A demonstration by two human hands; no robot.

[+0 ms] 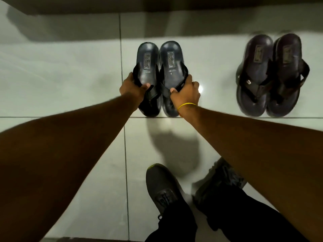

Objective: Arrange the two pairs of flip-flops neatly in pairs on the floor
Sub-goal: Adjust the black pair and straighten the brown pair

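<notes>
Two black flip-flops lie side by side in the middle of the tiled floor, heels pointing away from me. My left hand (133,86) grips the strap of the left flip-flop (147,67). My right hand (186,92), with a yellow band at the wrist, grips the strap of the right flip-flop (172,63). The two soles touch along their inner edges. A second pair of dark brown flip-flops (270,75) rests together at the right, a good gap away from the black pair.
A wall base (157,7) runs along the top, just beyond the heels. My own feet in dark sneakers (162,186) stand on the pale glossy tiles (61,75) below the black pair. Tile joints cross the floor under the flip-flops.
</notes>
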